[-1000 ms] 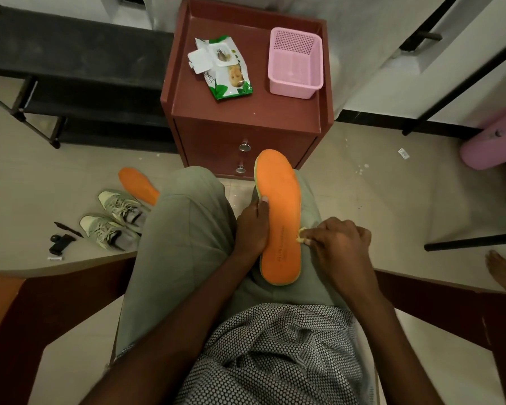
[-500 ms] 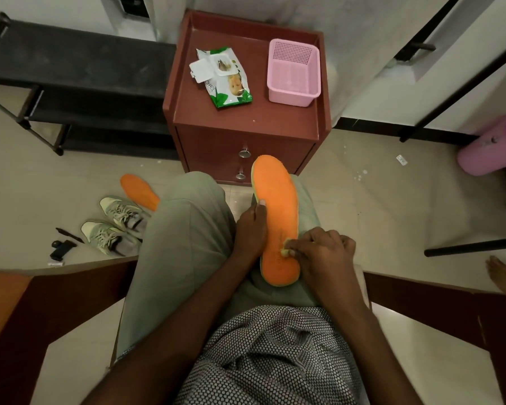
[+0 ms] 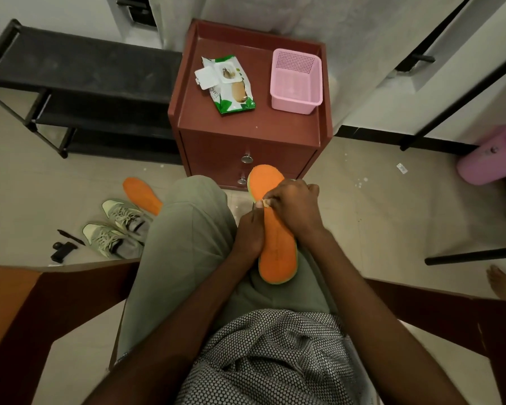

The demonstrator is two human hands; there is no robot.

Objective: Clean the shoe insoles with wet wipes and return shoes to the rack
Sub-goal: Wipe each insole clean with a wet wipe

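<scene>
An orange insole [image 3: 278, 247] lies along my lap, toe end pointing away. My left hand [image 3: 250, 232] holds its left edge at the middle. My right hand [image 3: 292, 206] is curled over the insole's front half, pinching a small pale wet wipe [image 3: 265, 202] against it. A second orange insole [image 3: 142, 195] lies on the floor at the left, beside a pair of pale green sneakers [image 3: 116, 226]. A black shoe rack [image 3: 79, 92] stands at the back left.
A red-brown cabinet [image 3: 216, 124] right in front carries a wet-wipe pack [image 3: 227, 84] with its flap open and a pink basket [image 3: 297, 81]. Small black items [image 3: 63, 248] lie on the floor left. Wooden chair arms flank me. A bare foot [image 3: 504, 283] shows at right.
My right hand has slid the wipe from the insole's heel half up toward its toe. The left hand kept its hold. The camera view has shifted slightly.
</scene>
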